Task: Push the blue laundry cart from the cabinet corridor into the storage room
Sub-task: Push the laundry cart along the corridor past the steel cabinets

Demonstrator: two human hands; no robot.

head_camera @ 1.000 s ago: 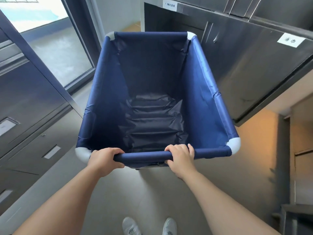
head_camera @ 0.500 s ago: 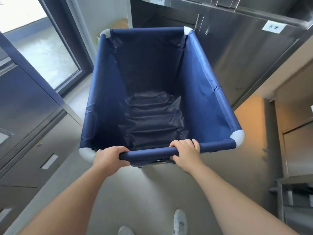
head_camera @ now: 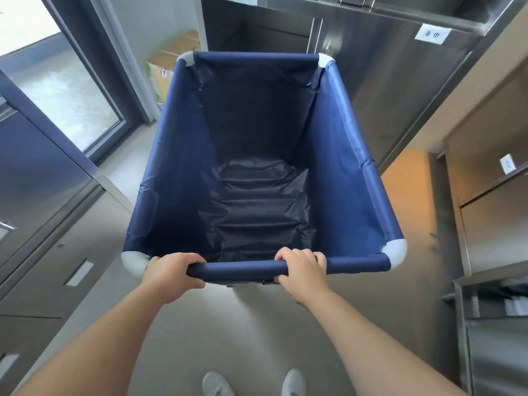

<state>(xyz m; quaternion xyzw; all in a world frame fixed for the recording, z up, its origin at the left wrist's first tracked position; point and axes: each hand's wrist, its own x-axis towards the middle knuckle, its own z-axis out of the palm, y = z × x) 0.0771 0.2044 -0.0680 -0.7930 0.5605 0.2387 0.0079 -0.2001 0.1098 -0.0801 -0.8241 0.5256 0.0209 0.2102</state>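
The blue laundry cart (head_camera: 354, 155) fills the middle of the view, a deep fabric bin with white corner caps and nothing inside. My left hand (head_camera: 171, 274) grips the near top rail by the left corner. My right hand (head_camera: 303, 271) grips the same rail right of centre. Both arms reach straight forward. My white shoes show at the bottom edge.
Steel cabinets (head_camera: 400, 81) with paper labels line the right side, and steel drawers (head_camera: 65, 252) line the left. A glass door (head_camera: 65, 90) is at the far left. Cardboard boxes (head_camera: 168, 58) stand beyond the cart. An opening with shelves (head_camera: 485, 190) lies to the right.
The cart and I have moved forward along the corridor. The opening with shelves on the right has come further into view. My hands keep their hold on the rail.
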